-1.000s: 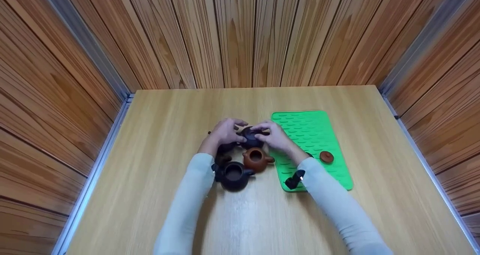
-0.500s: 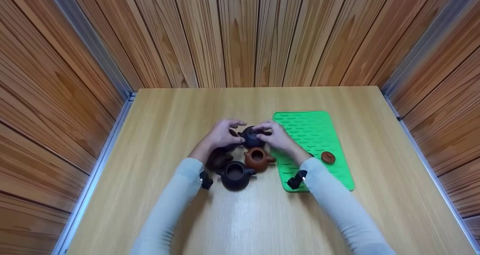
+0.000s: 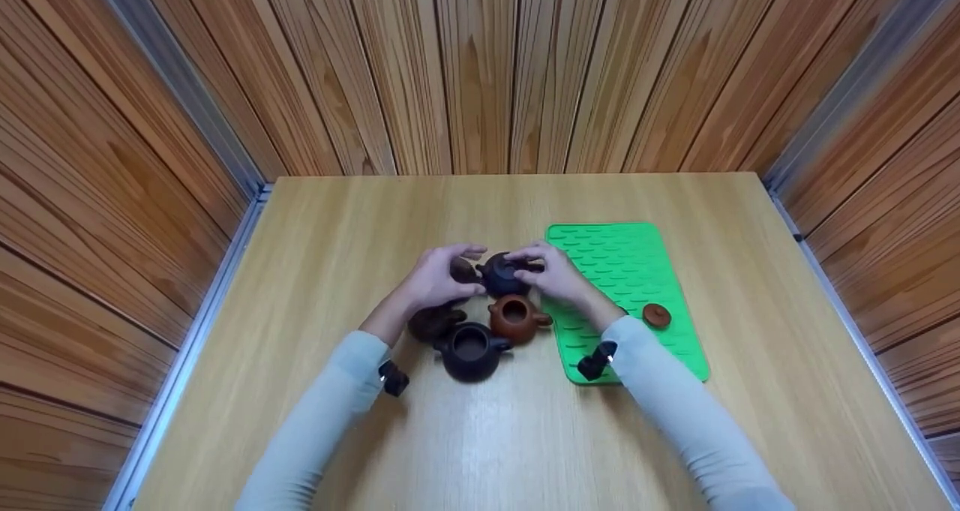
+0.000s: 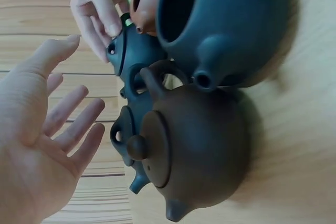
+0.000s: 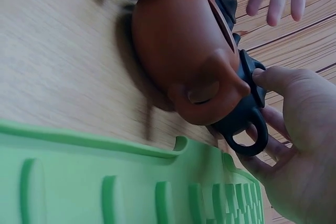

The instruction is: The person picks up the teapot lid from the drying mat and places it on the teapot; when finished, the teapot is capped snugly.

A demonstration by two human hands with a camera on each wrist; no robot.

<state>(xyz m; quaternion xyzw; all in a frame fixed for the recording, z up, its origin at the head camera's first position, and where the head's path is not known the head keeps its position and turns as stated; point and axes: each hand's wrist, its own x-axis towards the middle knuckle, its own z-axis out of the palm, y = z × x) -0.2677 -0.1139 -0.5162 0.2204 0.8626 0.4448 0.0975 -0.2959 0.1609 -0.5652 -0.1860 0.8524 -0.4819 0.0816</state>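
The brown teapot [image 3: 429, 323] sits leftmost on the tabletop [image 3: 330, 271]. The left hand [image 3: 433, 280], fingers spread, holding nothing, is beside the lidded dark teapot [image 3: 463, 271]; it should avoid brushing it. The right hand [image 3: 556, 277] holds the far black teapot [image 3: 498, 277], thumb at its lid; a light, level touch seems best, clear of the open orange teapot [image 3: 516, 331] just in front.
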